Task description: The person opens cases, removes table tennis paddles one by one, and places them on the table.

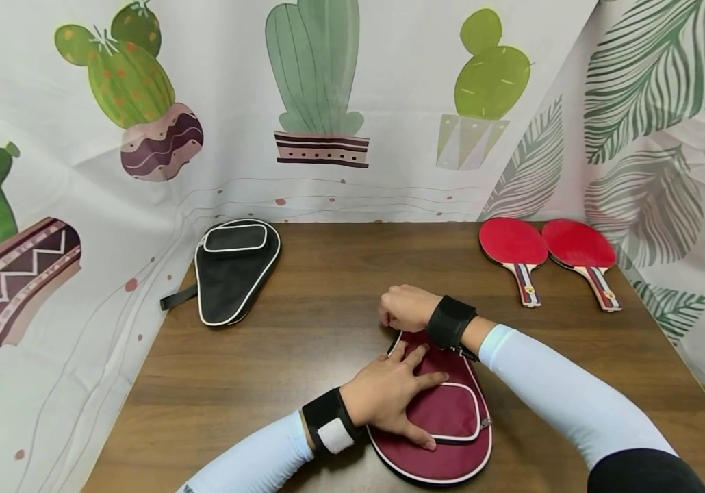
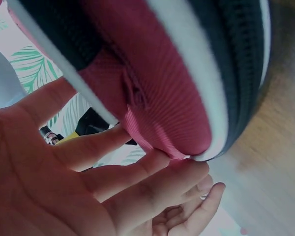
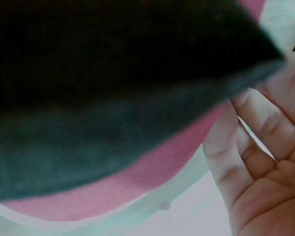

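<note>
A maroon table tennis bat case (image 1: 432, 455) with white piping and a front pocket lies on the table, narrow end away from me. My left hand (image 1: 389, 394) rests on it with spread, straight fingers, across the pocket's edge. In the left wrist view, the case's dark zipper (image 2: 241, 54) runs along its side. At the narrow end, my right hand (image 1: 411, 308) has curled fingers at the case's edge. In the right wrist view these bent fingers (image 3: 226, 157) meet the tip of a dark edge; the exact part they grip is hidden.
A black bat case (image 1: 235, 274) with white piping and a strap lies at the back left. Two red table tennis bats (image 1: 513, 239) lie side by side at the back right. A patterned curtain (image 1: 229, 103) hangs behind the wooden table (image 1: 328, 274).
</note>
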Demonstrator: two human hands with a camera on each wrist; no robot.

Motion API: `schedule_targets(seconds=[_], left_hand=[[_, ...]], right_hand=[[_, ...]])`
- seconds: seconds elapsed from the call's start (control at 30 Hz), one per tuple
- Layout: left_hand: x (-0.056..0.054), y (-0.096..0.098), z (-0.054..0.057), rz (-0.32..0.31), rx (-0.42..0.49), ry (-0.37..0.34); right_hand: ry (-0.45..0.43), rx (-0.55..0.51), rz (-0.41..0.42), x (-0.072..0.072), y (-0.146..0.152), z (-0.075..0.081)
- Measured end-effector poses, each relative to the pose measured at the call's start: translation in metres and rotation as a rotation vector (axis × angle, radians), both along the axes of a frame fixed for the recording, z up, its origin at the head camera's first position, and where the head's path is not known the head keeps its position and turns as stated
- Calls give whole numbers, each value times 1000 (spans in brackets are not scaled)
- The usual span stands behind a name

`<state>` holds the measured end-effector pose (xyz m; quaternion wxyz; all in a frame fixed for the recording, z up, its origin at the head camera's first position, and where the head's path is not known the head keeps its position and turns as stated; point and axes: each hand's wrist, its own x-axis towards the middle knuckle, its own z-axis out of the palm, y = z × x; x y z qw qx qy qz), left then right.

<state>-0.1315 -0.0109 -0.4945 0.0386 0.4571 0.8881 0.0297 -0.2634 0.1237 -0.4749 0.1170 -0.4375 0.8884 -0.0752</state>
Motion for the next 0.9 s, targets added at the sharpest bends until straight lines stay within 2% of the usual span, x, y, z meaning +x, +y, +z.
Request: schedule_targets(seconds=[0.13, 0.7, 0.9], left_hand=[[0, 0, -2, -2, 17, -1], [-1, -2, -2, -3, 40, 4], [-1, -1, -3, 0, 42, -1]], right_hand=[[-21, -4, -13, -2, 1, -1], [40, -19, -35, -6, 0, 0], [38, -14, -40, -8, 3, 3]])
